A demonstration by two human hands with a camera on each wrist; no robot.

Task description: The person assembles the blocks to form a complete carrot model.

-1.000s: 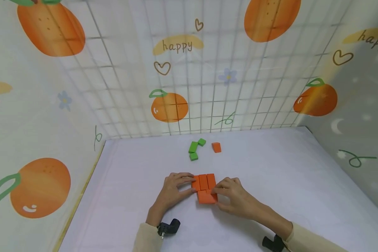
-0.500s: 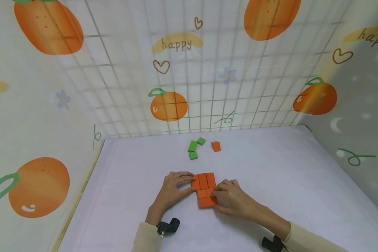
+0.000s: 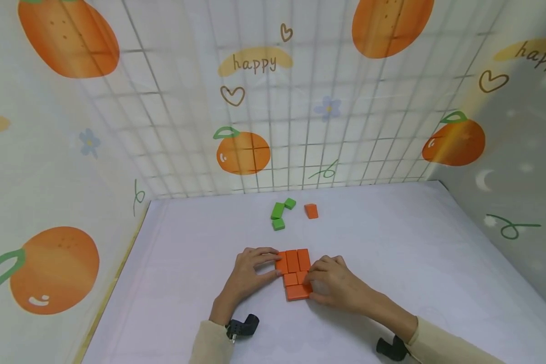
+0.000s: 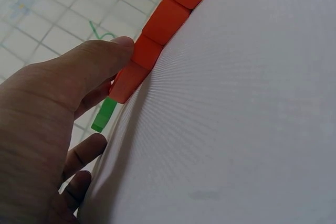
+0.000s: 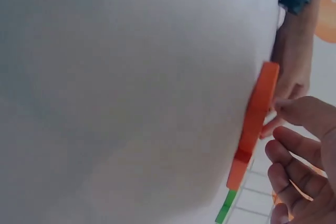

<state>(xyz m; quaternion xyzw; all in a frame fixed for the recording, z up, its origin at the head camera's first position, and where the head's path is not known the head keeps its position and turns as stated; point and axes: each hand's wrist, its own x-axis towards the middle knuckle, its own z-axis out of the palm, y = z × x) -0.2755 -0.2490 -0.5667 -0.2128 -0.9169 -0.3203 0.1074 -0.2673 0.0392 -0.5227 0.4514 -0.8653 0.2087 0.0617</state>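
Flat orange blocks lie together on the white table in the head view. Three upright ones form the far row, with the leftmost block point(image 3: 280, 265) at my left hand point(image 3: 245, 278). My left thumb and a finger pinch that block at its near and far ends. Below the row sit two small orange blocks point(image 3: 290, 279), then a long orange block point(image 3: 296, 292) lying crosswise. My right hand point(image 3: 341, 287) pinches the long block's right end between curled fingers and thumb; its fingertips partly hide the right small block. In the right wrist view, the thumb point(image 5: 302, 111) reaches the blocks' edge.
Farther back are three green blocks: a long one point(image 3: 277, 210) and two small ones point(image 3: 290, 203). A lone orange block point(image 3: 311, 211) stands right of them. A patterned curtain point(image 3: 273, 116) rises behind the table point(image 3: 391, 242). Each wrist wears a black camera point(image 3: 243, 326).
The long orange block has come down toward me under my right fingers, uncovering the small blocks, and now lies flat against them. My left hand stays at the leftmost block.
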